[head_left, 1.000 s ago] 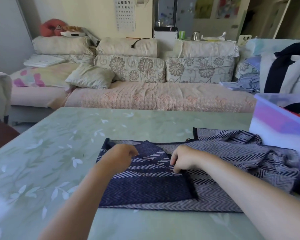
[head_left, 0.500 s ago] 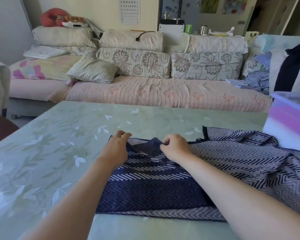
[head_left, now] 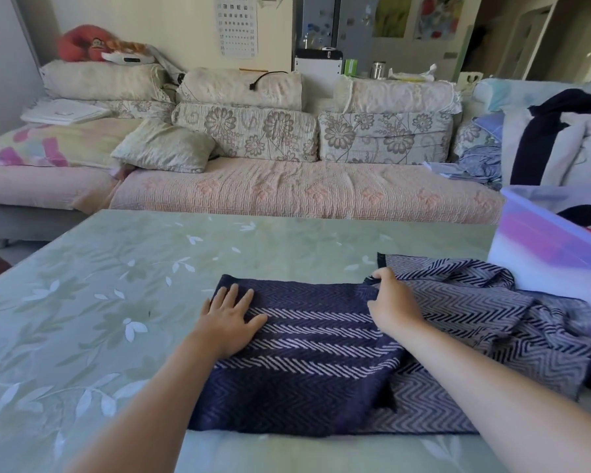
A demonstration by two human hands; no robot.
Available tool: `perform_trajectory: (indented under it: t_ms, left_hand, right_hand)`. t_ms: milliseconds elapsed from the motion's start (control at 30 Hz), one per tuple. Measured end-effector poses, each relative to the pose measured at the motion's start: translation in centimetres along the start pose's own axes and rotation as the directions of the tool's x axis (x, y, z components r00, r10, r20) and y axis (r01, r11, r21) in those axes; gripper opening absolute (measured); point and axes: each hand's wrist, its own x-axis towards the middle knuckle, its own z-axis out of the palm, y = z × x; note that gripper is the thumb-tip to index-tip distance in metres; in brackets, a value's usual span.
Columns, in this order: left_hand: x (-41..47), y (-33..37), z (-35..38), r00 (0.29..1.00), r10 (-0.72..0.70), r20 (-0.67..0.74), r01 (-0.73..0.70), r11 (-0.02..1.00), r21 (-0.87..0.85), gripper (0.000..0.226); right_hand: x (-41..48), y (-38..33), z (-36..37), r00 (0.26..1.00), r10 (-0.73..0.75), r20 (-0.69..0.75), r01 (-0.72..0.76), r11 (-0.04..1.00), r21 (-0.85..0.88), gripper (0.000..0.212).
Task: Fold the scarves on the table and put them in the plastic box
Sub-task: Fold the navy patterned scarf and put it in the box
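While the left hand (head_left: pixel 229 319) lies flat on the herringbone-woven scarf (head_left: pixel 321 349), the right hand (head_left: pixel 393 305) pinches its fold.

**Left hand (head_left: pixel 231 322) flattens, right hand (head_left: pixel 394 310) shifts outward**

The left hand was curled and pinching cloth a second ago. It now lies open, palm down and fingers spread, on the dark folded layer of the scarf (head_left: pixel 314 363). The right hand sits farther from it than before. The two were close together at the middle of the fold, and now the whole width of the dark layer lies between them. The right hand's fingers curl on the layer's far corner, where earlier they pinched cloth just beside the left hand. Half a second ago the dark layer rose in a small peak between the hands. It now lies smooth, its far edge running straight from one hand to the other.
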Motion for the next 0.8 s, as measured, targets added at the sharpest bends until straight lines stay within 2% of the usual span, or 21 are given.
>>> perform_trajectory:
  t_ms: [67,200,333,400,467,533,567,700,800]
  left_hand:
    - [0.2,-0.4,-0.1,0.999,-0.034,-0.001,0.034,0.999,0.003,0.078]
    - [0.1,-0.4,0.2,0.998,-0.049,-0.027,0.050,0.997,0.050,0.079]
    - [-0.6,0.5,-0.2,0.992,-0.004,-0.130,0.017,0.995,0.102,0.070]
    - [-1.4,1.3,-0.6,0.982,0.067,-0.179,-0.049,0.993,0.106,0.063]
    - [-2.5,2.5,-1.0,0.968,0.153,-0.198,-0.146,0.988,0.047,0.058]
    - [-3.9,4.1,-1.2,0.954,0.226,-0.198,-0.238,0.971,-0.038,0.054]
    - [-4.7,4.9,-1.3,0.945,0.264,-0.195,-0.282,0.957,-0.070,0.053]
    - [-8.2,8.4,-1.0,0.887,0.415,-0.201,-0.438,0.894,-0.089,0.041]
    - [-10.6,10.8,-0.2,0.863,0.476,-0.170,-0.493,0.867,-0.072,0.039]
  right_hand:
    - [0.1,0.0,0.2,0.999,-0.024,-0.025,0.025,1.000,0.013,0.051]
    - [0.0,0.5,0.6,0.988,-0.155,-0.015,0.154,0.985,-0.073,0.060]
    - [-0.8,0.7,-0.7,0.978,-0.193,0.075,0.186,0.977,0.101,0.070]
    - [-1.4,0.9,-1.8,0.975,-0.213,0.065,0.213,0.977,0.005,0.059]
    - [-2.6,1.0,-3.3,0.964,-0.252,0.084,0.260,0.959,-0.112,0.034]
    - [-4.2,0.9,-5.1,0.943,-0.287,0.168,0.311,0.941,-0.136,0.012]
    - [-5.1,0.8,-5.8,0.925,-0.300,0.232,0.335,0.933,-0.129,0.008]
    - [-8.9,1.1,-7.9,0.812,-0.301,0.500,0.385,0.920,-0.071,0.015]
    - [-10.6,1.9,-7.8,0.776,-0.311,0.549,0.432,0.896,-0.103,0.026]
